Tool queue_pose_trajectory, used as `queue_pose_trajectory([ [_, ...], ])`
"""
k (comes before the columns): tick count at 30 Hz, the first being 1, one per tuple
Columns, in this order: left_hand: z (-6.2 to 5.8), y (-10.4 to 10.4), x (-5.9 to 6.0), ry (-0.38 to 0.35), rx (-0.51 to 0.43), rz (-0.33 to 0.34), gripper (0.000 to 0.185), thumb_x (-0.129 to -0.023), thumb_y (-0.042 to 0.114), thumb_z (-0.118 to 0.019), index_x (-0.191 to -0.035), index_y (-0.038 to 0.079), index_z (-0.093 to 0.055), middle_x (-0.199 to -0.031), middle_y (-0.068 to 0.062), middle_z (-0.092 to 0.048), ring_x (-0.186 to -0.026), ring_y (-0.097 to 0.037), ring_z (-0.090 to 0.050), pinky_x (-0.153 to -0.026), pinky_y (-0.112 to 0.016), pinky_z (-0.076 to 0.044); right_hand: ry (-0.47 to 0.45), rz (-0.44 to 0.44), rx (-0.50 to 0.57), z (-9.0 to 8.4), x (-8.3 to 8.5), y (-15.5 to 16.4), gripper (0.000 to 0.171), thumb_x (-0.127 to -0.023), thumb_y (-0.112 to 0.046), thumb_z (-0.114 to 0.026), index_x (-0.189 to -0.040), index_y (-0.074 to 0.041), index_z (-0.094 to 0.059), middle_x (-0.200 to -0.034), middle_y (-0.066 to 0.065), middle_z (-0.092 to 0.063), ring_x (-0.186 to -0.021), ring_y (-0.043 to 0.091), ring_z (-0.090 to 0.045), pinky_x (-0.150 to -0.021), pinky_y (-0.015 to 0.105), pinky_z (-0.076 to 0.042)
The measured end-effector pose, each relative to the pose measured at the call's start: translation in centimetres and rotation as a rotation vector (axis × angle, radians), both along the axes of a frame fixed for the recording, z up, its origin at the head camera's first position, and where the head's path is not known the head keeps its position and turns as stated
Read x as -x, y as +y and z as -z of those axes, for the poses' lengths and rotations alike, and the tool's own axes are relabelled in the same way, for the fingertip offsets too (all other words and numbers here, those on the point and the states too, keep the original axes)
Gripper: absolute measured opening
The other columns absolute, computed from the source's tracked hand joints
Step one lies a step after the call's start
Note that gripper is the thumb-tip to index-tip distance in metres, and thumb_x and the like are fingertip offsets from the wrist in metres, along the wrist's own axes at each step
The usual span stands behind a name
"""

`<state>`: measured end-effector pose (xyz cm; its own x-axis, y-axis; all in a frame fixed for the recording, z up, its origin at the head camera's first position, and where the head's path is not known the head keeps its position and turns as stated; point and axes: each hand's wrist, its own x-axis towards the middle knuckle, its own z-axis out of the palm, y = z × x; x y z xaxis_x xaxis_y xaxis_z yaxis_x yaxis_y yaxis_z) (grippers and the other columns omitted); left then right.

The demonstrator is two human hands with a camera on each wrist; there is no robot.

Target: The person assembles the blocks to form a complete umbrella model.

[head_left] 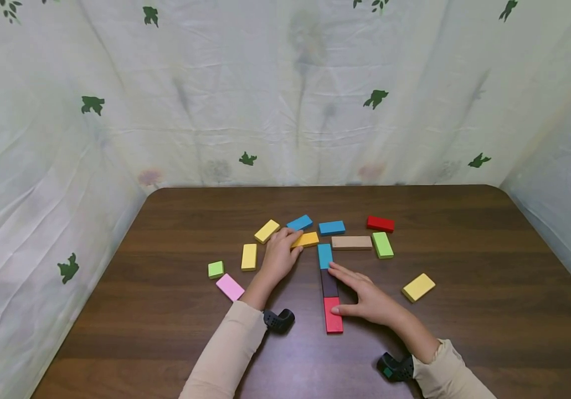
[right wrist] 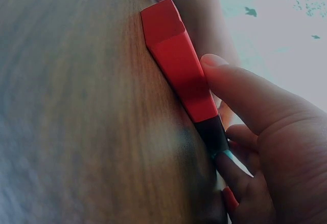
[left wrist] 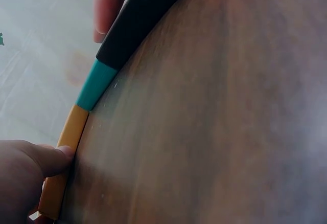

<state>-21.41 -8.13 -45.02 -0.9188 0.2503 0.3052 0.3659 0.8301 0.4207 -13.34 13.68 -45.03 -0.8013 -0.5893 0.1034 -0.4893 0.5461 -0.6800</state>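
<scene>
A row of three blocks lies end to end on the dark wooden table [head_left: 464, 310]: a cyan block [head_left: 324, 255], a dark brown block [head_left: 329, 282] and a red block [head_left: 333, 315]. My right hand [head_left: 360, 296] lies flat beside the row, its thumb against the red block [right wrist: 179, 60] and straight fingers along the dark block [right wrist: 212, 132]. My left hand [head_left: 285, 249] curls over the left end of an orange block [head_left: 308, 239] just up-left of the cyan block. In the left wrist view the thumb [left wrist: 38, 162] presses the orange block's [left wrist: 71, 129] side, with the cyan block [left wrist: 97, 86] beyond.
Loose blocks surround the hands: yellow [head_left: 267, 231], two blue [head_left: 299, 223] [head_left: 332, 228], red [head_left: 380, 224], tan [head_left: 351, 243], green [head_left: 382, 245], yellow [head_left: 248, 257], small green [head_left: 216, 270], pink [head_left: 230, 287], yellow [head_left: 418, 287]. White cloth walls enclose the table.
</scene>
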Motion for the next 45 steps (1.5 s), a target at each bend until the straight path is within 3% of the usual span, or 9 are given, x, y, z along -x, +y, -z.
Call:
queue_pose_trajectory([
  [12, -0.1, 0.7, 0.5, -0.024, 0.030, -0.009, 0.037, -0.077, 0.022, -0.058, -0.113, 0.017, -0.053, -0.107, -0.001, -0.049, -0.095, -0.021, -0.040, -0.081, -0.035, -0.031, 0.000, 0.001, -0.003, 0.0, 0.0, 0.0, 0.074, -0.068, -0.048, -0.059, -0.129, -0.020, -0.029, -0.134, -0.007, -0.021, -0.119, 0.014, -0.022, -0.090, 0.046, -0.018],
  [28, -0.6, 1.1, 0.2, -0.023, 0.086, -0.019, 0.037, -0.077, 0.024, -0.058, -0.113, 0.020, -0.053, -0.109, 0.002, -0.049, -0.100, -0.020, -0.037, -0.083, -0.037, -0.029, 0.005, -0.004, -0.003, -0.1, 0.0, 0.0, 0.074, -0.068, -0.048, -0.058, -0.129, -0.020, -0.029, -0.134, -0.008, -0.020, -0.119, 0.012, -0.020, -0.091, 0.046, -0.017],
  [45, -0.3, 0.9, 0.1, 0.014, 0.120, 0.002, 0.036, -0.078, 0.026, -0.056, -0.114, 0.023, -0.052, -0.109, 0.004, -0.049, -0.099, -0.020, -0.037, -0.083, -0.038, -0.026, 0.021, -0.011, -0.002, 0.0, 0.0, 0.0, 0.074, -0.068, -0.049, -0.058, -0.129, -0.019, -0.029, -0.134, -0.006, -0.021, -0.118, 0.013, -0.022, -0.090, 0.047, -0.017],
])
